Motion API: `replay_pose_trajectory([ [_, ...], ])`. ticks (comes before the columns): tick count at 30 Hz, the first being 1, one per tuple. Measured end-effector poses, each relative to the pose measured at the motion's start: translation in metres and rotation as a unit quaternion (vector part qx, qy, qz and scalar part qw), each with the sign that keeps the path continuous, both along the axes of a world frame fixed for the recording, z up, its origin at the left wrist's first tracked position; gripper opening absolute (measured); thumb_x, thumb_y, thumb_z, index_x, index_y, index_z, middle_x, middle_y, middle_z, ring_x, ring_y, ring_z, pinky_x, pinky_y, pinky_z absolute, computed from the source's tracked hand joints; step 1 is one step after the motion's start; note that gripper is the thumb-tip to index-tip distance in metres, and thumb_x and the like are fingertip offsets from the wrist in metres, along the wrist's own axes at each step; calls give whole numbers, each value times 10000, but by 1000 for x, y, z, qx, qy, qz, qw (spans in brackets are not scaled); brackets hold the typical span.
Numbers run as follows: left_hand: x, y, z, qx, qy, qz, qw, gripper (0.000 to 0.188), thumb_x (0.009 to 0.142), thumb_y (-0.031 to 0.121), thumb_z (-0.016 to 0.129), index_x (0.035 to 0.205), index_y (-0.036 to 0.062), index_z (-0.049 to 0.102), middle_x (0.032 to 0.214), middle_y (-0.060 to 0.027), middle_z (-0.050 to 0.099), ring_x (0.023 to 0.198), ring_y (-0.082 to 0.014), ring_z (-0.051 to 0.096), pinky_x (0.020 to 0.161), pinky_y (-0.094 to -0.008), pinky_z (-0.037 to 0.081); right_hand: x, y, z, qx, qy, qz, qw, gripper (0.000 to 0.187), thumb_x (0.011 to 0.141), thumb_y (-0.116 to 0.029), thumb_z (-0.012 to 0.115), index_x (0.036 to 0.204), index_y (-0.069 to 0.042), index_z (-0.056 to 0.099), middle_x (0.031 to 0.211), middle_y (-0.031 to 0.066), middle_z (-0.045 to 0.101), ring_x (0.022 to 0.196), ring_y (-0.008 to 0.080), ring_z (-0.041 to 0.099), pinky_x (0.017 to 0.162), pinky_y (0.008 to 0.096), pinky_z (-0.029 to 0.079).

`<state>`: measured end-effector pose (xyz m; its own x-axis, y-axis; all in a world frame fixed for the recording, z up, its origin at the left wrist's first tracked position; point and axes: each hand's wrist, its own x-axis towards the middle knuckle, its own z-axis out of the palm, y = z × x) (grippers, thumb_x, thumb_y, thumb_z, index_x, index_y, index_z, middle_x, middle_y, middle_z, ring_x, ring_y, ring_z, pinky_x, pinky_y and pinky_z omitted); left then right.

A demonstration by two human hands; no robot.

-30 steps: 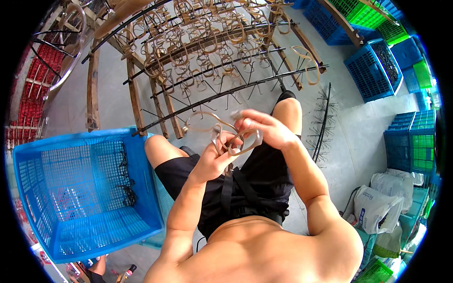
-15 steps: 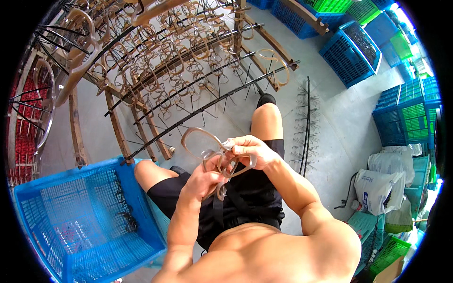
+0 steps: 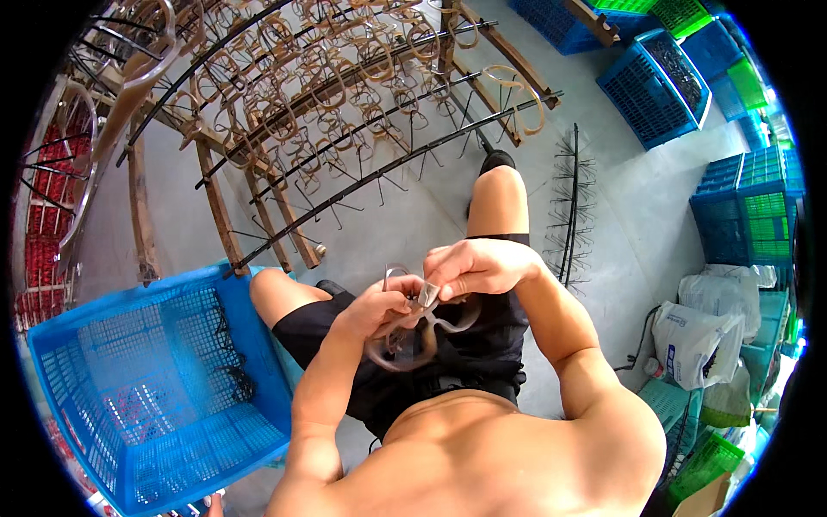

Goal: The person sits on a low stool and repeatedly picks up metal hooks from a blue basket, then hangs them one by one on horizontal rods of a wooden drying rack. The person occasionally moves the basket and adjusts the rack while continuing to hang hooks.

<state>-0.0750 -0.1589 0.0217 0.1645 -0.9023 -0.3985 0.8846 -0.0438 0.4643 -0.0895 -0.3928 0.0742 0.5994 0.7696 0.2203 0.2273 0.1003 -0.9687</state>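
2-handed hold on brown translucent eyeglass frames (image 3: pixel 431 320), raised above the black shorts (image 3: pixel 491 359). Left hand (image 3: pixel 376 308): fingers closed on the left side of the frames. Right hand (image 3: pixel 482 265): thumb and fingertips pinched together on a small clear piece (image 3: pixel 427 295), just above the bridge. Cannot tell whether fixed to the frames or separate. Likewise cannot tell the exact count of frames in the grip: 2 rims visible below the fingers, 1 further loop just above the left hand.

Governing relation: long axis of the frames slanted across the lap, from lower left, near the body, up to the right. Bridge located just below the right fingertips, toward the body, with left fingers just beside on the left. Right rim beneath the right hand, left rim below the left hand; right fingertips nearer to the clear piece.

Surroundings: wooden rack (image 3: pixel 217 207) beyond both hands, loaded with similar frames on black hooked rods; nearest rod (image 3: pixel 370 179) apart from both hands. Blue crate (image 3: pixel 261 345) to the left, nearer to the left hand. Loose hooked rod (image 3: pixel 571 207) on the grey floor (image 3: pixel 646 207), nearer to the right hand.
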Motion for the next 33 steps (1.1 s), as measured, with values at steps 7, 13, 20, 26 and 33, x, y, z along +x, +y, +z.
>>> replay_pose_trajectory([
  [7, 0, 26, -12, -6, -6, 208, 978, 182, 850, 90, 583, 1024, 65, 537, 868, -76, 529, 721, -161, 503, 610, -289, 422, 31, -29, -6, 190, 86, -608, 766, 204, 963, -176, 451, 857, -28, 544, 595, -16, 426, 425, 69, 328, 374, 237, 280],
  [13, -26, 18, -30, -48, 1, 301, 952, 137, 828, 94, 652, 908, 103, 542, 782, -10, 435, 723, -140, 495, 610, -267, 423, 106, -32, -68, 131, 35, -807, 575, 184, 940, -208, 523, 948, -32, 573, 626, -51, 431, 545, 33, 362, 467, 198, 305],
  [20, -41, 9, -35, 85, -36, 309, 947, 169, 879, 49, 539, 1035, 11, 592, 877, -54, 590, 708, -149, 544, 638, -265, 450, 106, -41, -65, 344, 205, -702, 589, 176, 925, -200, 522, 800, -76, 527, 521, -49, 362, 352, 56, 309, 314, 243, 240],
  [26, -43, 10, -40, 153, -105, 302, 935, 194, 909, 83, 496, 1057, -2, 591, 858, -47, 612, 715, -145, 573, 677, -252, 474, 100, -47, -66, 394, 233, -644, 613, 149, 910, -172, 529, 803, -68, 522, 512, -48, 350, 359, 57, 297, 321, 229, 231],
  [33, -43, 5, -43, 157, -165, 309, 923, 173, 936, 165, 512, 993, 31, 607, 834, -33, 607, 659, -114, 539, 594, -270, 463, 99, -44, -68, 379, 204, -644, 632, 111, 912, -157, 550, 877, -55, 576, 525, -59, 354, 370, 43, 301, 329, 213, 253],
])
